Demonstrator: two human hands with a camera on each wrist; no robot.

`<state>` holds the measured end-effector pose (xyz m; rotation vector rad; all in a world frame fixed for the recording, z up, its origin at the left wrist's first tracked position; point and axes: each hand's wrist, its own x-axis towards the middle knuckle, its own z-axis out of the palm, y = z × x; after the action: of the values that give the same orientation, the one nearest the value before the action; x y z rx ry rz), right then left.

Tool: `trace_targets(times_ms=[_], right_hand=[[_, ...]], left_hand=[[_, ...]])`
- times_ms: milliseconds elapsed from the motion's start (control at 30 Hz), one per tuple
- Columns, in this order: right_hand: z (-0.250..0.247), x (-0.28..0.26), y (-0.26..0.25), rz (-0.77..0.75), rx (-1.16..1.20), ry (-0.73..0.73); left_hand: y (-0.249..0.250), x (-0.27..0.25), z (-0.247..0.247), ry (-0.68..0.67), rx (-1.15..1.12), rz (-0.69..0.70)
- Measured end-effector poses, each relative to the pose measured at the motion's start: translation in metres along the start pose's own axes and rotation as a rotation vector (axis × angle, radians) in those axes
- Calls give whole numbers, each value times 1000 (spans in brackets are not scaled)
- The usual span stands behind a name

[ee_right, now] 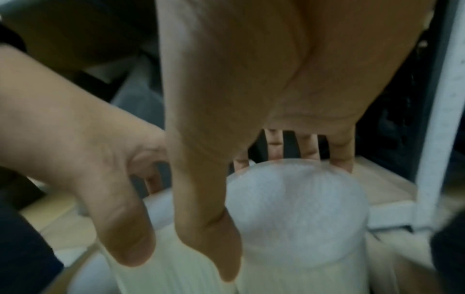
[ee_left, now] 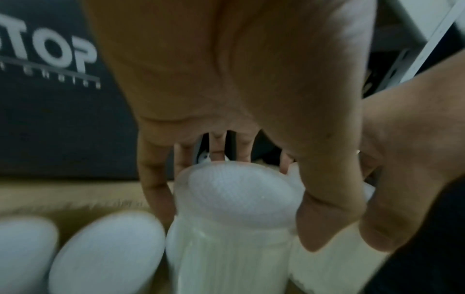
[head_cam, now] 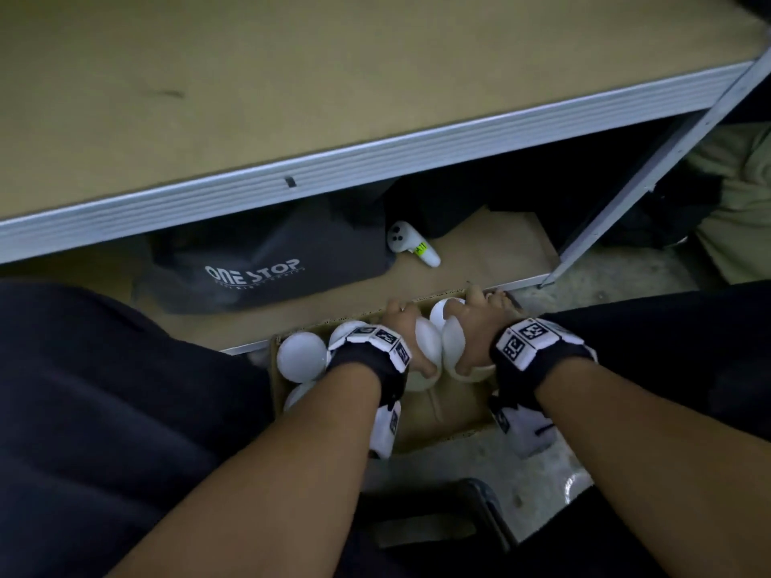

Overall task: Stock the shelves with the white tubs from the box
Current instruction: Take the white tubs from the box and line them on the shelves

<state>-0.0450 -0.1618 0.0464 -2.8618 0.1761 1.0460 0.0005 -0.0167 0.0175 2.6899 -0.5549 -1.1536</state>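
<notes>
Both hands reach into the cardboard box [head_cam: 446,415] on the floor before the shelf [head_cam: 292,168]: left hand [head_cam: 411,337] curls fingers and thumb around one white tub [ee_left: 236,201], right hand [head_cam: 479,327] likewise grips an adjacent tub [ee_right: 297,214], more tubs [head_cam: 301,355] at the box's left end.

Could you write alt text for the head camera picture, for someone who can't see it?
Two hands, left hand and right hand, each grip a white tub inside a cardboard box on the floor, below a bare shelf board.
</notes>
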Motion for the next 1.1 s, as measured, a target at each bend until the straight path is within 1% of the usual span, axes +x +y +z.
trace_targets(times_ms=[100,167,233,300,433,500,633,767,900,1000,1100], right_hand=[[-39,-21,-4,-36,52,19],[-68,-40,-5,-64,46,103],[-93,-58,-4,-83,39,175],[-119,-82,-5,-95,47,218],[-166,-129,-10,-148,92,360],[-186,-148,-14,-183,123,434],[-222,-176,-26,-245,160,576],[-250,-181,-42,-296,197,672],[-268,-165,-61,-347,251,740],[-277,-146,-75,-369,298,738],[-282,-126,-87,-380,308,704]], left_hand=[[6,-24,-34,114,-21,48],[11,-47,-61,196,5,77],[17,-66,-86,232,30,109],[22,-92,-113,270,60,148],[32,-145,-164,391,84,209],[35,-169,-187,467,83,225],[32,-210,-227,577,112,235],[23,-235,-254,676,99,227],[9,-240,-271,761,19,198],[-4,-234,-281,794,-9,145],[-19,-225,-289,817,-60,99]])
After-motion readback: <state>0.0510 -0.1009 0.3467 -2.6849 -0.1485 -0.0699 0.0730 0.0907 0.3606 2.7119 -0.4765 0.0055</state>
